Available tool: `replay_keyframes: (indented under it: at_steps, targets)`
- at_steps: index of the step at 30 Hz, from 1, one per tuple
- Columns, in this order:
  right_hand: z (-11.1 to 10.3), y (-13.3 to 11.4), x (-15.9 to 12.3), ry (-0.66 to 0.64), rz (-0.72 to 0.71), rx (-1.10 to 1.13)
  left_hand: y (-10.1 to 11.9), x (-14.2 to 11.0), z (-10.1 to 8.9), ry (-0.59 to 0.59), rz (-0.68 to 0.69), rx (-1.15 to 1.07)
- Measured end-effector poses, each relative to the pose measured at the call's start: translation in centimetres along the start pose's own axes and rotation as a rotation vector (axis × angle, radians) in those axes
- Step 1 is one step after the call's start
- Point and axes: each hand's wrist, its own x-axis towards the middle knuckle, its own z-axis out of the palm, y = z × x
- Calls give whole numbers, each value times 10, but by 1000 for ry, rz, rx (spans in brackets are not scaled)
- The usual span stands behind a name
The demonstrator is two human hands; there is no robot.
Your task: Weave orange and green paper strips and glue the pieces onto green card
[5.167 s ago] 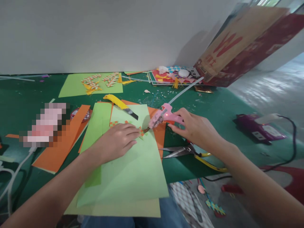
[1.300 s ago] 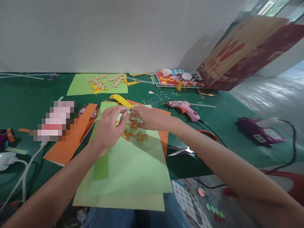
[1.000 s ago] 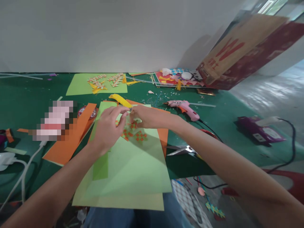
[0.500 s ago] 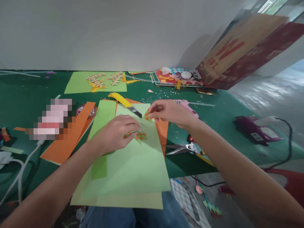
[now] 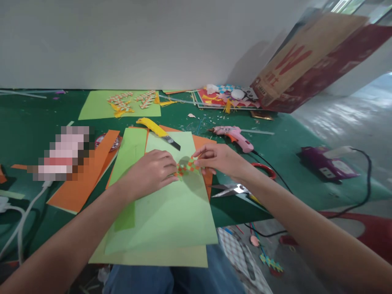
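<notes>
Over light green paper sheets (image 5: pixel 171 216), my left hand (image 5: pixel 154 169) has its fingers closed on the left end of a small orange-and-green woven paper piece (image 5: pixel 181 168). My right hand (image 5: pixel 219 160) pinches a similar checkered woven piece (image 5: pixel 191 162) between thumb and fingers. The two pieces meet or overlap; whether they are joined I cannot tell. Just beyond the hands lies a yellow utility knife (image 5: pixel 157 130) with its blade out. Scissors (image 5: pixel 234 190) with open blades rest right of the sheets, partly behind my right forearm.
A pink glue gun (image 5: pixel 234 136) with a black cord lies at the back right. Orange paper strips (image 5: pixel 88 175) and a blurred-out pink object (image 5: pixel 65 153) on a white cable are at left. Finished woven pieces (image 5: pixel 121 100) lie on green paper (image 5: pixel 94 106). A paper bag (image 5: pixel 306 57) leans at right.
My right hand has come down and toward me, bringing its woven piece against the one at my left hand. The glue gun is now uncovered. The view has shifted slightly.
</notes>
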Motion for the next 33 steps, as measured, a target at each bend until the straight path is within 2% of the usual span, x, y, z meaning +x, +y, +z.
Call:
replay_keyframes:
  at_steps: [7, 15, 33]
  targets:
    - [7, 7, 6, 21, -28, 34, 2, 1, 1, -43, -14, 74]
    - [11, 3, 8, -44, 27, 25, 4, 2, 0, -75, -31, 64]
    - [18, 5, 9, -8, 61, -62, 3, 0, 0, -63, -30, 69]
